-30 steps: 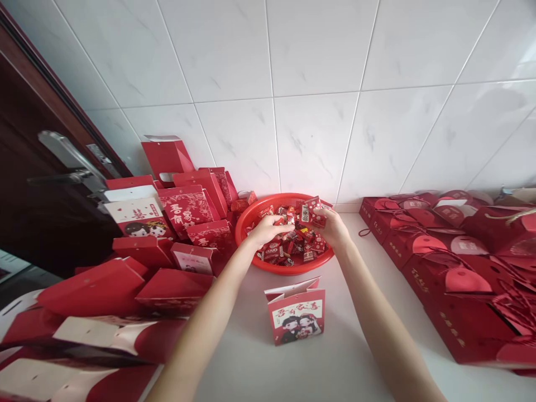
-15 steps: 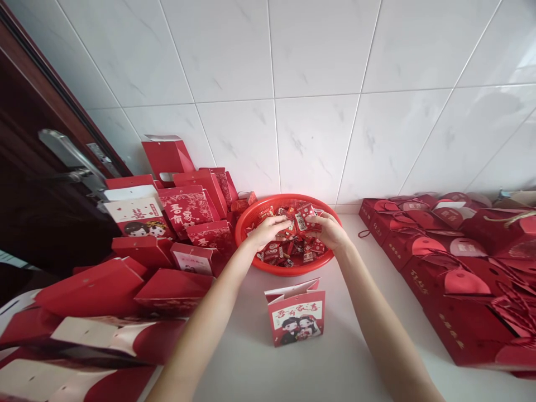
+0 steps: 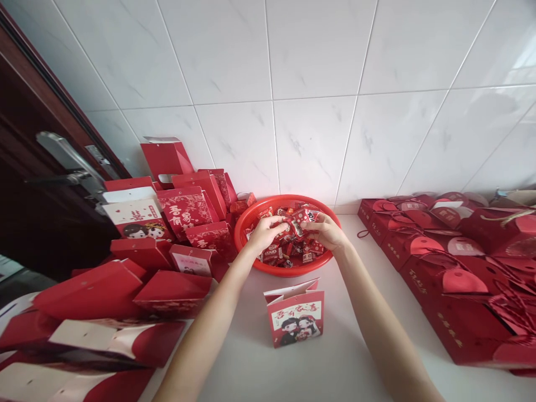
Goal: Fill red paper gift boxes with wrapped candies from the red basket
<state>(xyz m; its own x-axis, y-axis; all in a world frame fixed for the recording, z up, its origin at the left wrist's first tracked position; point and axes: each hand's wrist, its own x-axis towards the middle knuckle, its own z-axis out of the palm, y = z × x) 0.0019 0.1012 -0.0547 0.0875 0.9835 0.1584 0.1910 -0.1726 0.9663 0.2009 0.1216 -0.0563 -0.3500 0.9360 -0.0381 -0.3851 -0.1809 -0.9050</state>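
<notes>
A red plastic basket (image 3: 288, 272) full of wrapped candies (image 3: 307, 257) stands against the tiled wall. Both my hands reach over it. My left hand (image 3: 268, 231) has its thumb and fingers closed on a red-wrapped candy at the basket's middle. Just to the right, my right hand (image 3: 326, 230) pinches another candy (image 3: 298, 222) in a red wrapper with white dots. The fingers partly cover both candies. Between my forearms, a red gift box (image 3: 296, 321) with a cartoon couple on its front stands upright, its top open.
Many red paper boxes (image 3: 192, 209), several open at the top, crowd the left side. Rows of closed red boxes (image 3: 422, 268) with cords line the right. A dark door with a metal handle (image 3: 69, 153) is at the far left.
My right hand has shifted slightly left, bringing its candy closer to my left hand. The view has moved a little; the gift box stands where it was.
</notes>
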